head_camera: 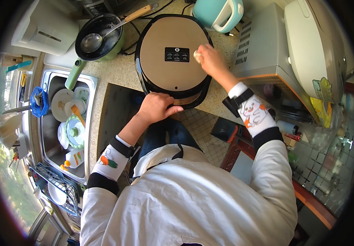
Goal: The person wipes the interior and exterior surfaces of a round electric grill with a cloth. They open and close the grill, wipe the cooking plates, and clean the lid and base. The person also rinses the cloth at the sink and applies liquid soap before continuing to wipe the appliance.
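A large electric griddle with a tan lid (161, 70) and black rim stands on the counter before me, its lid down. My left hand (157, 107) rests at the near left edge of the griddle, thumb out to the side, with nothing seen in it; its palm side is hidden. Over the right part of the lid, my right hand (209, 60) is closed on a small whitish thing (197, 57), perhaps a crumpled wipe. A black label (177, 54) with writing lies left of that hand.
A green pan (115, 52) holding a ladle (91, 42) stands at the left. Behind are a turquoise kettle (209, 12) and, to the right, a toaster oven (256, 40). The sink (92, 92) holds plates, a lid and a bottle (75, 158).
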Action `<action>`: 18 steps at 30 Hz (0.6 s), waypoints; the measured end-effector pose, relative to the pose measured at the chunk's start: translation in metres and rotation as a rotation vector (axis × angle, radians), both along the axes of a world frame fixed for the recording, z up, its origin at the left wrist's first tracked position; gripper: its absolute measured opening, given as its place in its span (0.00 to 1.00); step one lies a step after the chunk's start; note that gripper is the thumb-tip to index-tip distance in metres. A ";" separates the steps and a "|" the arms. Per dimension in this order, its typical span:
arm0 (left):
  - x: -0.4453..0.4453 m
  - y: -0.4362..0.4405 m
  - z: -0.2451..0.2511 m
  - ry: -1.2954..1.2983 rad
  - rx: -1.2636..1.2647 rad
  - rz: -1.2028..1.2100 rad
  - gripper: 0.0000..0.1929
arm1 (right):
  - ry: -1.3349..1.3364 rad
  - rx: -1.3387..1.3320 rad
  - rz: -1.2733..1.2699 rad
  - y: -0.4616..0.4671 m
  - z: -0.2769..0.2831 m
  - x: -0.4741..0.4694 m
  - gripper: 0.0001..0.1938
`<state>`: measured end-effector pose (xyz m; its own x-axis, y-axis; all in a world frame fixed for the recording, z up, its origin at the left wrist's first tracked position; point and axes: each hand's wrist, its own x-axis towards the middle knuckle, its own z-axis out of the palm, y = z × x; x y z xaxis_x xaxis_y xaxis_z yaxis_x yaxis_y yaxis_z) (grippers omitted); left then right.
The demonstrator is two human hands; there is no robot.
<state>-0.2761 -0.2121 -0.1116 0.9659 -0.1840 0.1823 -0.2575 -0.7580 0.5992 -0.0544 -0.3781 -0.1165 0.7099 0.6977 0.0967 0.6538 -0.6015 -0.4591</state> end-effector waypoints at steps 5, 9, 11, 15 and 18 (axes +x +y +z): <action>0.014 0.010 -0.001 -0.163 -0.052 0.267 0.04 | 0.128 -0.101 0.096 -0.012 0.008 -0.025 0.12; 0.021 0.019 -0.005 -0.046 0.170 0.461 0.22 | 0.132 0.115 -0.203 -0.015 0.009 0.008 0.18; 0.021 0.022 -0.007 0.019 0.185 0.456 0.25 | 0.251 0.025 -0.187 -0.012 0.005 0.019 0.15; 0.020 0.024 -0.012 0.099 0.206 0.429 0.28 | 0.532 -0.026 -0.265 0.003 0.001 0.021 0.10; 0.020 0.024 -0.014 0.093 0.223 0.427 0.28 | 0.654 0.014 -0.338 0.014 0.002 0.022 0.10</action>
<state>-0.2558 -0.1877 -0.1254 0.9740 0.2070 0.0926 0.1510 -0.8967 0.4161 -0.0327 -0.3638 -0.1148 0.8017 0.4324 -0.4126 0.0238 -0.7129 -0.7008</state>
